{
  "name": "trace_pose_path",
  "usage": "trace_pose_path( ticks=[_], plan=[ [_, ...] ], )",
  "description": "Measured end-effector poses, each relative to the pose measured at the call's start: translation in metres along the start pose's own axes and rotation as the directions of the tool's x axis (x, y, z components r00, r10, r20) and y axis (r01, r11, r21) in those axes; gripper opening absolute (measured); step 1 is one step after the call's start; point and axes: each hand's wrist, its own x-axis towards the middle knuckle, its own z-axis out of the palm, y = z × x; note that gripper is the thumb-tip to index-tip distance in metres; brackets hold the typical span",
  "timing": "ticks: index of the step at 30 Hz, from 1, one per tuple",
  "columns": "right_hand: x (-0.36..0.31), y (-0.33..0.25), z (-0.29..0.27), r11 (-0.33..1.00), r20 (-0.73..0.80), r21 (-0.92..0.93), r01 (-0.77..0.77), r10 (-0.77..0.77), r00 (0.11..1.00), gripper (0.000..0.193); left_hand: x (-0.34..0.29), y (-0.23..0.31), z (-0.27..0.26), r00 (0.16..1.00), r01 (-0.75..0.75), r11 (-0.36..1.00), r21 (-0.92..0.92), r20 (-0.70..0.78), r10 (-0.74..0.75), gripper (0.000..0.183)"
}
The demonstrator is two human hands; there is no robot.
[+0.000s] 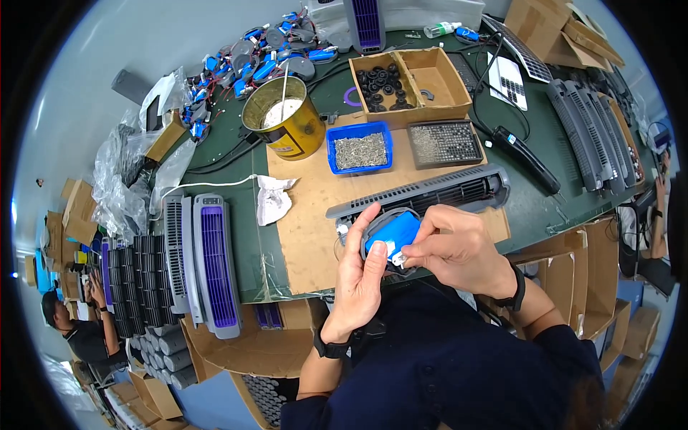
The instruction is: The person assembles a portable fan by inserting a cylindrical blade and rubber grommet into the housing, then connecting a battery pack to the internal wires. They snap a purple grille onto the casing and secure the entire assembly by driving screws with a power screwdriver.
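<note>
My left hand [356, 287] is wrapped round a grey rounded part that carries a blue battery pack [396, 232], held just beyond the table's near edge. Between the thumb and fingers of my right hand [459, 247], a small white connector [399, 259] is pinched against the near side of the pack. Its wires are too small to make out. Behind both hands lies a long grey slotted fan housing [423, 192] with a dark rotor inside, on a cardboard sheet [304, 236]. My hands hide part of the housing.
A blue tray of screws [360, 153], a dark tray of small metal parts [446, 143], a cardboard box [437, 77] and a yellow can [285, 118] stand behind. An electric screwdriver [527, 159] lies right. Purple-grilled fan housings [215, 265] lie left; battery assemblies pile up far left.
</note>
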Motion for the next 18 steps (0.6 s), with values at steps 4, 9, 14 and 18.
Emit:
trace_pose_path(
  ticks=[4,9,14,18],
  plan=[
    [0.001,0.001,-0.002,0.992,0.026,-0.118,0.053,-0.050,0.998,0.018,0.003,0.003,0.002,0.998,0.021,0.999,-0.025,0.053,-0.019,0.056],
    [0.012,0.004,-0.010,0.985,0.014,-0.132,0.110,-0.109,0.994,0.027,0.005,-0.003,0.000,0.997,0.044,0.985,-0.166,0.069,-0.033,0.067],
    [0.018,0.004,-0.020,0.990,0.141,-0.069,-0.122,0.131,0.981,0.024,0.002,0.001,-0.017,0.995,-0.086,0.959,-0.268,0.019,0.095,0.067],
    [0.041,0.007,-0.033,0.959,0.520,0.008,-0.285,0.239,0.820,0.036,-0.006,0.021,-0.028,0.968,-0.191,0.964,0.185,-0.129,0.216,0.071]
  ],
)
